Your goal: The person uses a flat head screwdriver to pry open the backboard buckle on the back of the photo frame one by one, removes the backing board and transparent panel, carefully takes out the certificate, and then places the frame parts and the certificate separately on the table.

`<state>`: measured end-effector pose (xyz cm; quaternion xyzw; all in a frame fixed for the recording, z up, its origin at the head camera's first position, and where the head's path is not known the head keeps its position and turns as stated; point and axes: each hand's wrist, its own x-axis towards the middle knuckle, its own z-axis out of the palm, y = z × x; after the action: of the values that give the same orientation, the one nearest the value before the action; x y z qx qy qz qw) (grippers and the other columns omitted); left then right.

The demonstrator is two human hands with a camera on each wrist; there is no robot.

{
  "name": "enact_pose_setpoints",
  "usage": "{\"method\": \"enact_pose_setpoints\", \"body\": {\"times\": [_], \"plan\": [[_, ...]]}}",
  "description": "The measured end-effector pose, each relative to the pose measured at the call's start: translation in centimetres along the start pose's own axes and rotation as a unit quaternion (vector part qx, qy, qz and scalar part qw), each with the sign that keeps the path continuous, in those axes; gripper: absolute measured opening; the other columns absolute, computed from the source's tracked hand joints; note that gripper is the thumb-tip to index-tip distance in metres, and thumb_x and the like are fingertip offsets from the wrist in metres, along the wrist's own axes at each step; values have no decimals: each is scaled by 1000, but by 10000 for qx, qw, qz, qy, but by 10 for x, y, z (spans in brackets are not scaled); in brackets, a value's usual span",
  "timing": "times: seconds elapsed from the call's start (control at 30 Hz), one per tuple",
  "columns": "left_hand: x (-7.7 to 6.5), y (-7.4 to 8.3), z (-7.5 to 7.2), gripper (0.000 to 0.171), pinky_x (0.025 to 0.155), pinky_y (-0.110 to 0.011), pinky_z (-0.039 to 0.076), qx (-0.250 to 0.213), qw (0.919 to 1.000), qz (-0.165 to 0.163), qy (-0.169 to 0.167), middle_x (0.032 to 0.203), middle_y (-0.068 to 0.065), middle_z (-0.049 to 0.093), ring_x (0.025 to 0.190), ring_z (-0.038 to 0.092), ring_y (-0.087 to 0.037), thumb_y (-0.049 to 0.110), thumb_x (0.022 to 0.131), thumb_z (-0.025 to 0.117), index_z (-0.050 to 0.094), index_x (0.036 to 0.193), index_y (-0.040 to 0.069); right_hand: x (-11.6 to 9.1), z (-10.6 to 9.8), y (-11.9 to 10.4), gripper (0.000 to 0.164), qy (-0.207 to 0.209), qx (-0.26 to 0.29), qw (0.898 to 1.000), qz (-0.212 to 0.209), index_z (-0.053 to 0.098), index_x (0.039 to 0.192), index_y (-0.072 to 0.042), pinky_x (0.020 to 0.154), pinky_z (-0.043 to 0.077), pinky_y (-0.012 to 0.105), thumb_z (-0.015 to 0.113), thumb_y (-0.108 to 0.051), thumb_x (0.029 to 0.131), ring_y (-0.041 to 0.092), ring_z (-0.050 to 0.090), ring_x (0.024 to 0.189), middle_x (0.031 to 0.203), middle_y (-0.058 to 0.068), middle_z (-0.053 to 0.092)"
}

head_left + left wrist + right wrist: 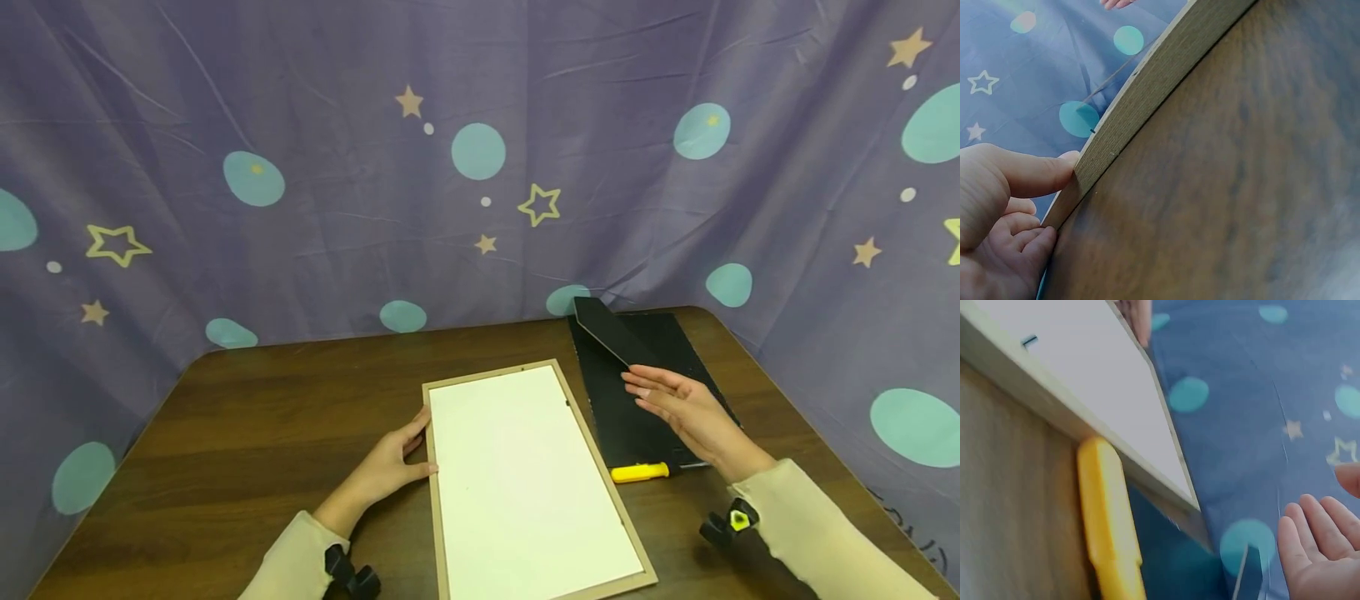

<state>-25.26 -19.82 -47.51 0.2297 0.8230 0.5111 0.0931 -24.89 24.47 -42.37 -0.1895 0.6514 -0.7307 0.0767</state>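
A wooden picture frame (626,582) lies on the table with a white sheet (525,483) inside it. My left hand (390,467) holds the frame's left side, thumb at the upper edge and fingers against the outer side, as the left wrist view shows. Right of the frame lies a black backing board (618,417) whose stand flap (611,332) sticks up at an angle. Over that board my right hand (686,412) hovers with extended fingers, close to the flap's lower end in the head view. In the right wrist view its palm (1329,562) holds nothing.
A screwdriver with a yellow handle (639,473) lies at the board's near edge, beside the frame. Its shaft is partly hidden in the head view. Small dark tabs (567,403) show along the frame's inner edge. A patterned purple curtain (337,208) hangs behind the brown table (247,433).
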Motion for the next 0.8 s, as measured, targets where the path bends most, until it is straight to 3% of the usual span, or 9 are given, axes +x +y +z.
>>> {"method": "enact_pose_setpoints", "body": {"times": [0.17,0.37,0.67,0.8], "plan": [[0,1,0,85,110,-46,26,46,10000,0,-55,153,-23,9,141,12,-32,5,81,72,17,144,-11,-3,30,9,49,68,-311,9990,313,34,138,11,96,46,18,52,-4,95,11,55,118,134,10,53],[0,1,0,85,111,-45,26,69,9999,-24,-81,154,-21,9,141,11,-31,5,82,71,16,145,-10,-11,75,17,51,-140,-223,9981,555,37,135,15,95,47,19,56,-7,93,19,56,118,136,24,49],[-1,1,0,85,110,-46,26,68,9999,54,-74,154,-22,9,141,11,-33,6,82,71,16,145,-10,-29,135,16,53,-224,32,9960,861,40,133,15,94,48,21,61,-9,90,30,54,118,134,31,46],[-2,1,0,85,110,-45,25,54,9999,76,-59,154,-23,9,141,11,-33,5,82,71,17,145,-10,-40,159,22,50,-370,-22,9954,888,43,133,11,95,48,20,60,-10,91,34,51,121,134,28,48]]}}
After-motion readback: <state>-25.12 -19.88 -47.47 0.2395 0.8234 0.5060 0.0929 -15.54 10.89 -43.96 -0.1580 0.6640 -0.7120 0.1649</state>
